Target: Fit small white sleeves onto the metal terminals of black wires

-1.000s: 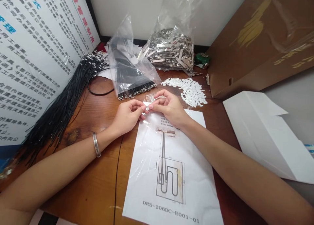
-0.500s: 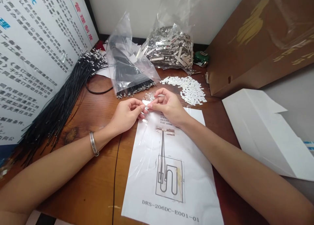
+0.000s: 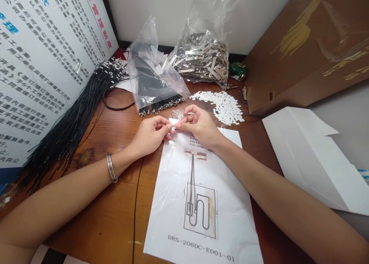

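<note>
My left hand [image 3: 150, 134] and my right hand [image 3: 198, 125] meet fingertip to fingertip above the top of a printed drawing sheet [image 3: 201, 202]. Together they pinch a small white piece [image 3: 172, 122], both with fingers closed on it. A small crumpled clear bag [image 3: 176, 113] lies just behind the fingertips. A silver bangle [image 3: 111, 168] circles my left wrist. A pile of small white connector housings [image 3: 225, 104] lies just right of my right hand.
A bundle of black wires [image 3: 77, 118] lies at the left against a printed sign board [image 3: 37, 56]. A clear bag of black wires [image 3: 152, 83] and a bag of metal clips [image 3: 201, 58] sit at the back. A brown carton [image 3: 305, 45] and white paper [image 3: 314, 156] lie right.
Nothing has visibly changed in the hands; only the camera view has shifted slightly.
</note>
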### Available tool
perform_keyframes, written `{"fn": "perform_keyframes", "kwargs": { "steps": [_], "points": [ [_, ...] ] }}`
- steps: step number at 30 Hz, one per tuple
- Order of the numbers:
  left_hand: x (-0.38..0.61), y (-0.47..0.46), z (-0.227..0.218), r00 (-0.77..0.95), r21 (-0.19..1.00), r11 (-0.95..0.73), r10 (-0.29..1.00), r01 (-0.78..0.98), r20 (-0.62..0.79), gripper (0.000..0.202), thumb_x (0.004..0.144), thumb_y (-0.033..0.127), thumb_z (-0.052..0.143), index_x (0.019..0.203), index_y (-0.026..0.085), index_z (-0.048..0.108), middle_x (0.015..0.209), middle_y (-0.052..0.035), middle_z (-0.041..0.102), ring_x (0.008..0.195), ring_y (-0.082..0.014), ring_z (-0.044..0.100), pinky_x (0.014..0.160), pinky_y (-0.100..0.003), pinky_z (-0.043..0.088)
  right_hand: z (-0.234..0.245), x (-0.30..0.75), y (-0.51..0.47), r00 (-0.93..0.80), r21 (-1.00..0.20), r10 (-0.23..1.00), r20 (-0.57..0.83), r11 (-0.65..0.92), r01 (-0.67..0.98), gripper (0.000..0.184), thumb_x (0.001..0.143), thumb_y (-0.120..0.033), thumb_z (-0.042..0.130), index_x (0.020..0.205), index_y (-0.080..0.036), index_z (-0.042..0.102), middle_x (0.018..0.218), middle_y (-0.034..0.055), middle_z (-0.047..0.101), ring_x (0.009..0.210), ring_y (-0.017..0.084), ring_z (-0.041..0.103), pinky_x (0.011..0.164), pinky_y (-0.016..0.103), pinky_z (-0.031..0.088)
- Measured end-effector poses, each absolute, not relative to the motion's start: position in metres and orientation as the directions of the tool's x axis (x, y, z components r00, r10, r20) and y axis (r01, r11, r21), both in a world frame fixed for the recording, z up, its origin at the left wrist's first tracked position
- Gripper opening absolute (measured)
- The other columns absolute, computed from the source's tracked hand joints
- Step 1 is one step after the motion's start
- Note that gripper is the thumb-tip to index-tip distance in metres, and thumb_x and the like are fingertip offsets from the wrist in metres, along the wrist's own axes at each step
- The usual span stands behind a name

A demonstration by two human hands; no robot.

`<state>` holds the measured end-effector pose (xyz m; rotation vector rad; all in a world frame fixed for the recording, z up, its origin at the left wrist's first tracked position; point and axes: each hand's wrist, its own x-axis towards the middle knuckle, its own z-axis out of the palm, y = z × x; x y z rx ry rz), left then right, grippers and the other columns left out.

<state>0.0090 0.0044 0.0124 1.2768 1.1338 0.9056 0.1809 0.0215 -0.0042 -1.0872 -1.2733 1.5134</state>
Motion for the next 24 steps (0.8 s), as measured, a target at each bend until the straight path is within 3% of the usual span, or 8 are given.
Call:
{"fn": "perform_keyframes", "kwargs": {
  "steps": [11,24],
  "points": [
    [0.0098,0.0033,0.0152,0.217,0.979,0.149,0.960,0.138,-0.177,0.010,0.081,0.009,0.061,0.071,0.012,0.058,0.064,-0.0034,0.068,0.050,-0.0094,0.061,0.050,-0.021,0.050,-0.0029,0.1811,0.0205,-0.266,-0.992,0.960,-0.093,-0.112,-0.058,0.052,0.060,-0.029,0.080,0.088,-0.024,0.037,0.064,-0.0048,0.064,0.061,0.015,0.063,0.060,0.031,0.047],
    [0.0091,0.0039,0.0105,0.229,0.982,0.116,0.962,0.148,-0.148,0.009,0.080,0.014,0.063,0.072,0.013,0.059,0.066,-0.0040,0.069,0.052,-0.0102,0.062,0.053,-0.022,0.051,-0.0029,0.1806,0.0217,-0.273,-0.993,0.957,-0.096,-0.111,-0.041,0.053,0.060,-0.030,0.080,0.089,-0.024,0.036,0.064,-0.0052,0.061,0.062,0.016,0.063,0.059,0.030,0.046]
  ]
}}
